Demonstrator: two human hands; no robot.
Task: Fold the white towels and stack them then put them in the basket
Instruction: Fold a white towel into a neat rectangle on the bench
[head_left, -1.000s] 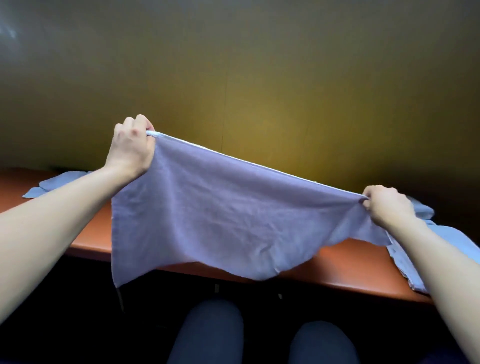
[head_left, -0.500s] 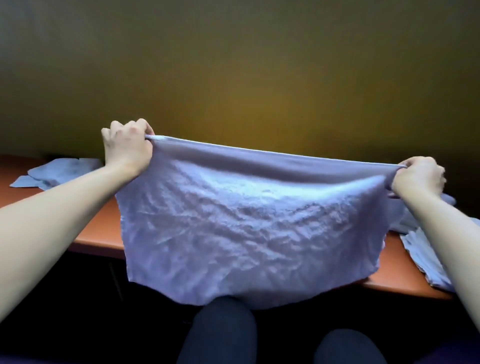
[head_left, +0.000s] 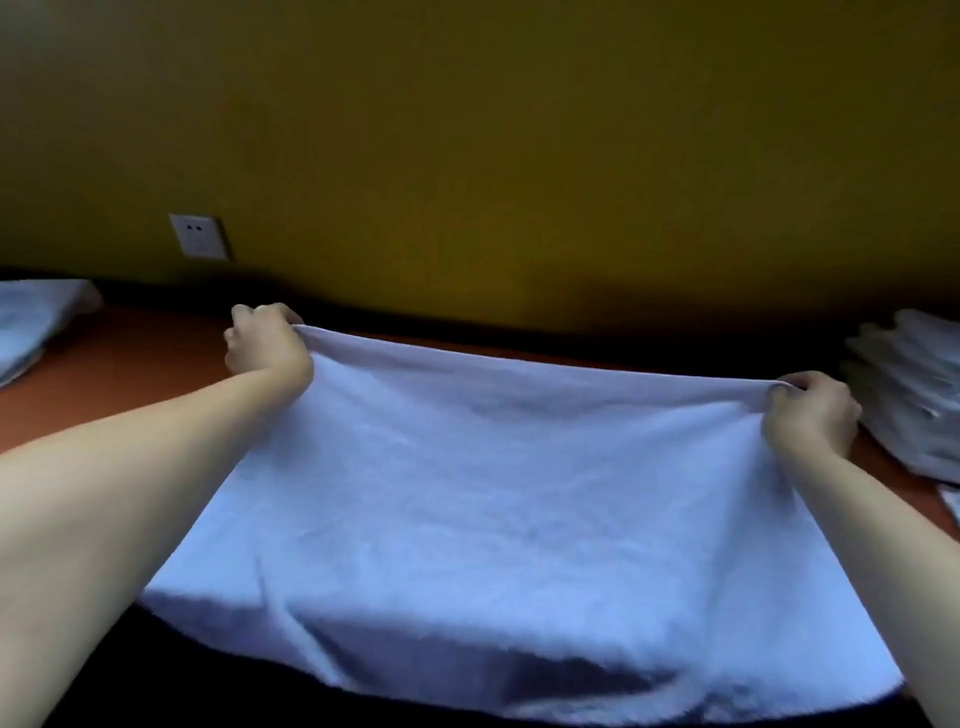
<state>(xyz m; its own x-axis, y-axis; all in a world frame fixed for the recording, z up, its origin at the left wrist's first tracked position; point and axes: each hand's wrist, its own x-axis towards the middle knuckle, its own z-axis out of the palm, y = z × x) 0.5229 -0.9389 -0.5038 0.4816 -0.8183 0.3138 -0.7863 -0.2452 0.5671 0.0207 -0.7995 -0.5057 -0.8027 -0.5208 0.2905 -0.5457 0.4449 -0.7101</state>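
The white towel, held up in the air a moment ago, has been laid on the surface; its far corners are pinched by the closed left hand and right hand, so folding can start.

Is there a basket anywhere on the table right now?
No, only the held towel and other towels show on the table.

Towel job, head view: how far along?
Done: what looks like a folded stack sits at the table's right. In hand: left hand and right hand each grip a far corner of a white towel, spread unfolded over the table. Left: fold it, deal with the cloth at left; no basket in view.
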